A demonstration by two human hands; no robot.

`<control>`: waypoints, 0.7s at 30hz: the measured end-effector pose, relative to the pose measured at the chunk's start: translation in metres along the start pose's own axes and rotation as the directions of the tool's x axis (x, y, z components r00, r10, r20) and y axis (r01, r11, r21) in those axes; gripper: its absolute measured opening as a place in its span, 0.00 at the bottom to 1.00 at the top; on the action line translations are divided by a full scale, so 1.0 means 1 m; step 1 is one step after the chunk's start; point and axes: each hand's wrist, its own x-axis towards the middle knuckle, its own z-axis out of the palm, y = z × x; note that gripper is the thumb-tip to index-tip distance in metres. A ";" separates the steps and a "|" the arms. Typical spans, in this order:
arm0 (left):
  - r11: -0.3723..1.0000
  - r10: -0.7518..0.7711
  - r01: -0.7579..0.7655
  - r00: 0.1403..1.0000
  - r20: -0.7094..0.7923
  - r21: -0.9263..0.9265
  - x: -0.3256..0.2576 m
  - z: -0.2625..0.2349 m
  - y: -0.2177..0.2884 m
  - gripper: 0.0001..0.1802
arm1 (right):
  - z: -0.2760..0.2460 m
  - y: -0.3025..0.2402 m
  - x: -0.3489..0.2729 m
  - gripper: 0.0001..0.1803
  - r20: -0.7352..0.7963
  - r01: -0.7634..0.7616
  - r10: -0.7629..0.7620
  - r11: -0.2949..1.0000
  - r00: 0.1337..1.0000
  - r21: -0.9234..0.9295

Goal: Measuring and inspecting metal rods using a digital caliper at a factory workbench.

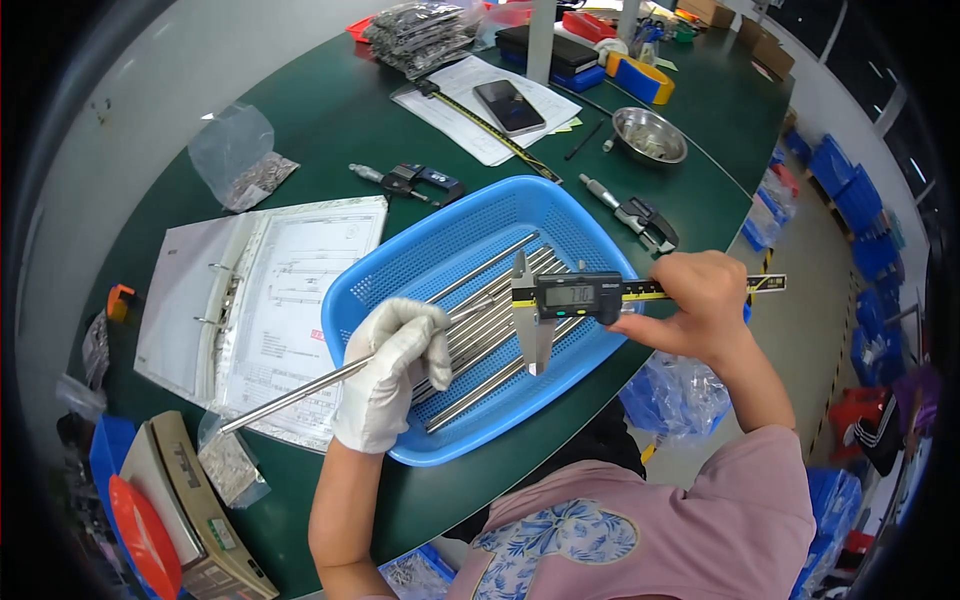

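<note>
My left hand (pixel 388 372), in a white glove, is closed around a long thin metal rod (pixel 290 397). The rod slants over the binder at its lower end, and its upper end reaches the jaws of a digital caliper (pixel 568 297). Whether the jaws touch the rod I cannot tell. My bare right hand (pixel 697 305) grips the caliper at its right part, thumb below the beam. Under both hands sits a blue perforated plastic basket (pixel 375 270), in which several similar metal rods (pixel 478 395) lie side by side.
An open ring binder (pixel 290 290) with drawings lies left of the basket. Two digital micrometers (pixel 425 183) (pixel 640 222) rest beyond it. Farther off are a phone (pixel 508 106) on papers, a metal bowl (pixel 650 136) and bagged parts (pixel 420 35). A beige box-shaped device (pixel 200 490) stands at lower left.
</note>
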 end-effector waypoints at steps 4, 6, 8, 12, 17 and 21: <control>0.995 -0.054 0.057 0.998 0.044 -0.084 -0.005 -0.007 0.002 0.11 | -0.001 -0.002 0.004 0.29 -0.024 0.022 -0.024 0.997 0.999 -0.078; 0.992 -0.077 0.082 0.996 0.054 -0.096 -0.004 -0.007 0.001 0.12 | 0.000 -0.001 0.004 0.29 -0.031 0.026 -0.029 0.995 0.999 -0.095; 0.993 -0.061 0.065 0.997 0.046 -0.101 -0.005 -0.007 0.001 0.13 | 0.001 0.000 0.003 0.29 -0.046 0.025 -0.029 0.996 0.999 -0.086; 0.994 0.003 0.003 0.998 0.059 -0.108 -0.007 -0.012 -0.002 0.17 | 0.004 0.000 0.002 0.28 -0.008 0.026 -0.026 0.999 1.000 -0.044; 0.993 0.054 -0.040 0.990 0.128 -0.113 -0.004 -0.015 -0.003 0.18 | 0.000 0.007 -0.007 0.23 0.064 0.001 -0.006 0.997 0.998 0.083; 0.993 0.004 0.004 0.997 0.073 -0.115 -0.006 -0.012 0.000 0.18 | -0.005 0.001 -0.009 0.20 0.107 0.019 -0.032 0.993 0.994 0.120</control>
